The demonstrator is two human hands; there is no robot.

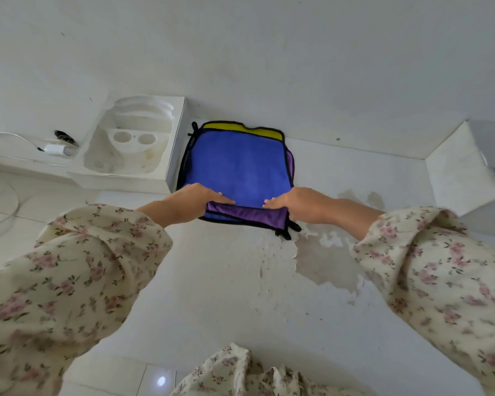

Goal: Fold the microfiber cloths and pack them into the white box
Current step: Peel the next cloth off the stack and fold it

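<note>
A stack of microfiber cloths lies flat on the white table against the wall. The top one is a blue cloth (237, 164) with black trim; a yellow cloth (240, 130) peeks out at the far edge and a purple cloth (252, 214) shows at the near edge. My left hand (192, 200) grips the near left corner of the blue cloth, fingers on top. My right hand (297, 202) grips the near right corner the same way. The white box (175, 155) stands just left of the stack, with a moulded white insert inside.
A white charger with its cable (55, 148) lies on a ledge left of the box. A white block (460, 170) sits at the right by the wall. The table's paint is peeling in a patch (323, 261) near my right arm.
</note>
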